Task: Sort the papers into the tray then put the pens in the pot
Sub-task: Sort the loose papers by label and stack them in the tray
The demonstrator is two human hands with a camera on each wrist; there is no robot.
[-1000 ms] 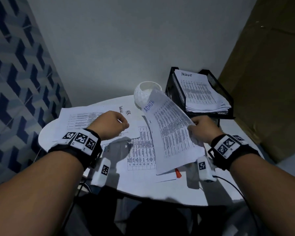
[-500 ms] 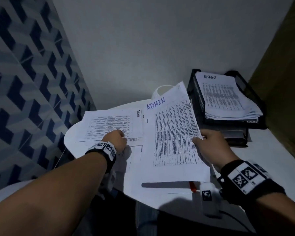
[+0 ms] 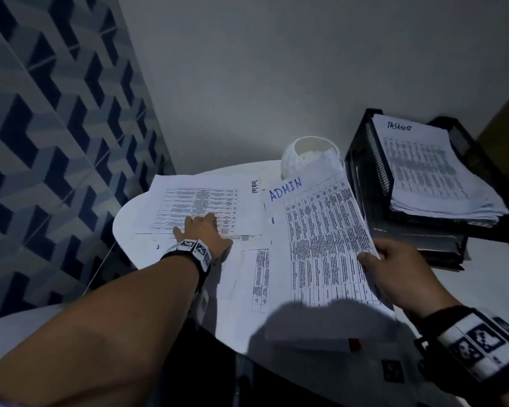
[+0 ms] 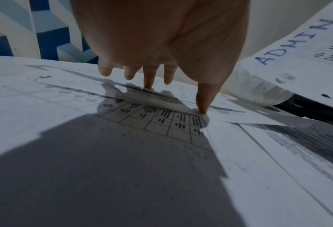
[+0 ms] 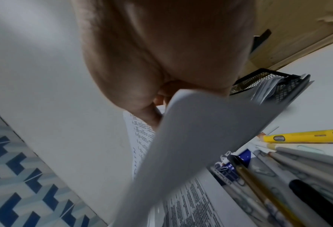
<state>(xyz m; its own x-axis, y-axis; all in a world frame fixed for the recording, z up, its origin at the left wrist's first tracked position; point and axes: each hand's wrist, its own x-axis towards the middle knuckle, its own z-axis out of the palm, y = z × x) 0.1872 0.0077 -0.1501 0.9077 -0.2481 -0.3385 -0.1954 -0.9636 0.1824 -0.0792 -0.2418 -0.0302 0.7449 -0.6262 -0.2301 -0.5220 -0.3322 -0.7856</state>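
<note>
My right hand [image 3: 376, 257] pinches the right edge of a printed sheet headed ADMIN [image 3: 321, 239], lifted off the white table [image 3: 130, 218]; its underside [image 5: 210, 130] curves past the fingers in the right wrist view. My left hand [image 3: 202, 227] lies flat with straight fingers on a sheet headed Task list [image 3: 200, 201], fingertips [image 4: 148, 87] touching the paper. A black mesh tray stack [image 3: 365, 171] at the right holds a pile of papers [image 3: 429, 171] on top. A white pot [image 3: 309, 154] stands behind the ADMIN sheet. Several pens and pencils [image 5: 288, 161] lie under the lifted sheet.
More printed sheets [image 3: 256, 277] lie beneath both hands. A yellow marker [image 5: 301, 136] rests among the pens. A blue patterned wall [image 3: 56, 127] runs along the left, a brown panel [image 5: 297, 23] on the right. The round table's edge [image 3: 121, 248] is close to my left wrist.
My left hand has gone from curled to flat and reached further left onto the Task list sheet. The ADMIN sheet, still held by my right hand, has come down from its steep tilt.
</note>
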